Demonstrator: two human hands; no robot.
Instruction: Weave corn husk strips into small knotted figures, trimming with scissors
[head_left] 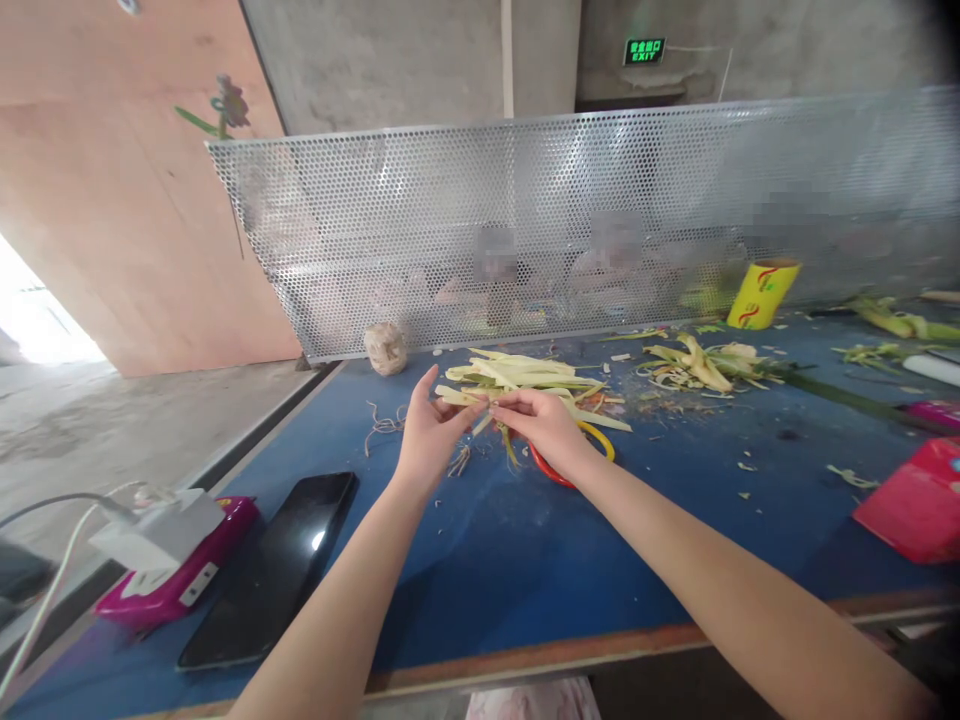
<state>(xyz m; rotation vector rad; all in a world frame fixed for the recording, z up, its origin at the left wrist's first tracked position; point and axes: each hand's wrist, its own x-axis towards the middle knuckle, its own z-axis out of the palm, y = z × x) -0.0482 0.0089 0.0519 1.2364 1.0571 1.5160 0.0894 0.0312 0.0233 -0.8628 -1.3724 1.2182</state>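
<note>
My left hand [437, 430] is closed, its thumb and fingertips pinching a pale corn husk strip [454, 396]. My right hand [546, 425] meets it fingertip to fingertip, also pinched at the strip's end; the exact contact is small and partly hidden by the fingers. Just behind both hands lies a loose pile of cream and light-green corn husks [525, 370]. Below my right hand and wrist show the red and yellow handles of scissors [600, 440], their blades hidden. Thin string [382, 425] lies loose to the left of my left hand.
A black phone [274, 575] and a magenta power strip [184, 580] with a white plug lie at left. A wrapped roll [385, 348] stands behind. More husks [701, 365], a yellow tube [763, 295] and a red box [915, 500] are at right. A perforated metal screen [450, 200] closes the back; people sit beyond.
</note>
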